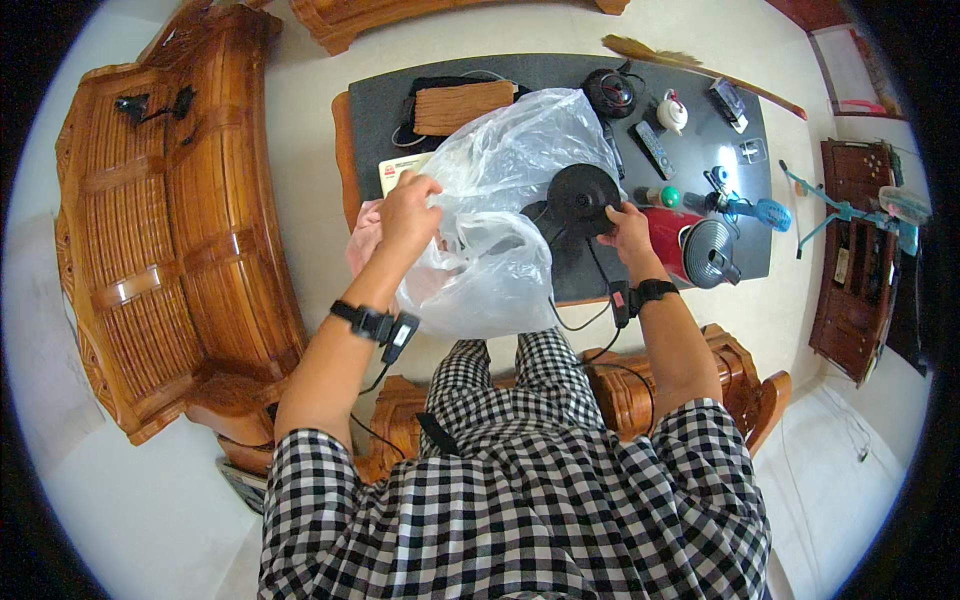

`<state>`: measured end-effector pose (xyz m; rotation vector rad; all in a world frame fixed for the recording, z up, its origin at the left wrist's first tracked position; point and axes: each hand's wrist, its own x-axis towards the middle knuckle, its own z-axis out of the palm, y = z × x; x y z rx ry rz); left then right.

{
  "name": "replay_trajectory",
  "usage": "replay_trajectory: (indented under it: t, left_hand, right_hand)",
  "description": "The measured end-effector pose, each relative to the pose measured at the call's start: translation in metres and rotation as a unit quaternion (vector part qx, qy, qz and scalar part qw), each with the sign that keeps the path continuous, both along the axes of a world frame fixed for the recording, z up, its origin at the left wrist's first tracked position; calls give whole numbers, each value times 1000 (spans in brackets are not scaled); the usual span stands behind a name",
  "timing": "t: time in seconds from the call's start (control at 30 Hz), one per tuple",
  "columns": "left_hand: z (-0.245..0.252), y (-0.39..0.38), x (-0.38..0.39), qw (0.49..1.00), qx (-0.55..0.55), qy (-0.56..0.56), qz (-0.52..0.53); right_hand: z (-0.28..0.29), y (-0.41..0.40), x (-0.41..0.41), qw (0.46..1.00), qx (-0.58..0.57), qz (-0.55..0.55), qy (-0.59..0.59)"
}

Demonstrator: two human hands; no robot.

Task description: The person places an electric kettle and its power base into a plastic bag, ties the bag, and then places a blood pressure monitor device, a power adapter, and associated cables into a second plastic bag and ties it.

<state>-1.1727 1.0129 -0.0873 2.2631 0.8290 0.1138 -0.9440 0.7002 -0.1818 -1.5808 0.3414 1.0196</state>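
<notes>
My right hand point(628, 229) grips the rim of a round black appliance base point(583, 199), which looks like a kettle's power base, with a dark cord near it. A large clear plastic bag point(517, 150) spreads over the table's middle and hangs past its near edge. At the bag's left side, my left hand point(411, 210) has its fingers curled on the plastic. Pink cloth point(364, 234) shows beside my left forearm, partly behind the bag. To the right of my right hand, what looks like a red electric kettle point(664, 231) lies on its side.
On the dark tabletop point(525, 71) are a brown folded cloth point(461, 107), a black teapot point(611, 93), a white teapot point(672, 112), a remote control point(654, 150) and a small blue fan point(771, 214). A broom point(705, 71) crosses the far right corner. A wooden bench point(172, 225) stands left.
</notes>
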Motion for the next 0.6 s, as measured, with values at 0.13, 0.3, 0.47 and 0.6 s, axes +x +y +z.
replay_trajectory:
  t: [0.13,0.3,0.47,0.6]
  left_hand:
    - [-26,11,65,995,52,84,33]
    - [-53,12,92,986,48,126,93]
    - [-54,23,77,997,-45,9,64]
    - [-26,36,52,904,-353,-105,216]
  right_hand:
    - [-28,6,16,990,-127,54,26]
    - [7,54,13,752,-451,269,-399]
    - [49,153,45,752,-347,308,-468]
    - [44,193,74,693,-355,430,-457]
